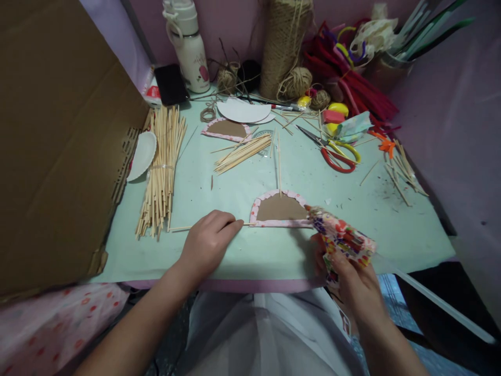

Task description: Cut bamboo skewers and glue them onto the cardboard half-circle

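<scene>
My left hand is closed on a thin wooden stick lying flat along the table's front. The stick's right end meets the lower left corner of a half-round cardboard piece, which has a pink spotted border. From the piece's curved top another wooden stick runs away from me. My right hand grips a hot glue gun wrapped in flowery material, with a long clear glue stick out of its back. Its nozzle is over the piece's right edge; whether they touch I cannot tell.
A tied stick bundle and cardboard box stand left. Behind lie loose sticks, another half-round piece and scissors. A bottle, twine roll and red pipe cleaners line the wall.
</scene>
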`<state>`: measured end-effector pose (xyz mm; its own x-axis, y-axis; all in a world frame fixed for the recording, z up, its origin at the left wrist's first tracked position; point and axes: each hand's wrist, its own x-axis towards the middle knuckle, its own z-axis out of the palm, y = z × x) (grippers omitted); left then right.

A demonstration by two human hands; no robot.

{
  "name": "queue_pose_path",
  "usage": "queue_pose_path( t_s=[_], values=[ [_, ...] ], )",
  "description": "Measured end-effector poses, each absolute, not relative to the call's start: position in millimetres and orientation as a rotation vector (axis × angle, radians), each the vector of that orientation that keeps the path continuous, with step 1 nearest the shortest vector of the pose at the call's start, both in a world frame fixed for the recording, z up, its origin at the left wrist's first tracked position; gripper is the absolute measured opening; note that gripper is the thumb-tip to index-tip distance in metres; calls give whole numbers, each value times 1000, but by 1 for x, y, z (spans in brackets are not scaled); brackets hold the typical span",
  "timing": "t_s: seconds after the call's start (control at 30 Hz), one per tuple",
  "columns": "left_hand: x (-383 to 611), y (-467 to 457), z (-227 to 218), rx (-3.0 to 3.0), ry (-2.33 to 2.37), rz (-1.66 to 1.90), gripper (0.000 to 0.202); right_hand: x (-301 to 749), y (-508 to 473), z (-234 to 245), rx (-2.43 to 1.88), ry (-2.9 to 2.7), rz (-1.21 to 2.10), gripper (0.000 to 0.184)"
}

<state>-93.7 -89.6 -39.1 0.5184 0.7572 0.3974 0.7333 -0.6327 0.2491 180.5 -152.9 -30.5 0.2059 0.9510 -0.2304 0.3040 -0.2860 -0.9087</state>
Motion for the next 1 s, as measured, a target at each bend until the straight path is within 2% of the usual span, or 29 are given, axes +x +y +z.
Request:
queue_pose_path(
  t_s=[0.2,0.5,0.6,1.0],
  values=[
    [-94,-90,-39,2707,1320,756,22,191,-126,-26,-1545,-1302,907,44],
    [-93,-89,-37,2718,1335,747,21,173,-109,-32,-1563,-1641,933,48],
    [-93,-89,-36,2736,1341,724,21,173,-107,-31,-1617,-1659,945,52],
    [-91,-89,-35,2771,1307,659,19,173,-104,-29,-1664,-1680,943,50]
  ],
)
